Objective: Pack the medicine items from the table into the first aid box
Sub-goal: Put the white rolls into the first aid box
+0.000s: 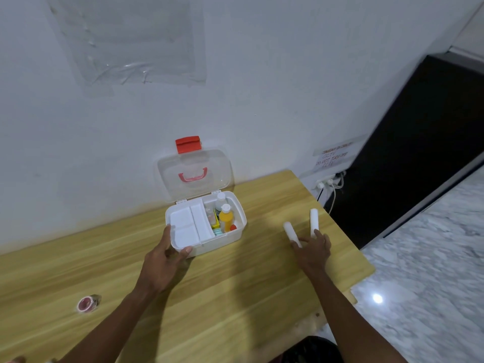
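The white first aid box (237,238) stands open on the wooden table, its clear lid (193,175) with a red latch leaning back against the wall. Inside are a white divider tray (190,224) on the left and a yellow bottle (225,218), a white bottle (220,201) and small packets on the right. My left hand (167,254) grips the box's front left corner. Two white gauze rolls (292,231) (313,218) lie to the right of the box. My right hand (313,247) rests on their near ends, fingers spread.
A small pink tape roll (87,303) lies near the table's front left. The table's right edge (348,239) drops to a marble floor. A dark cabinet (419,142) and a wall socket with cables (328,183) stand at the right.
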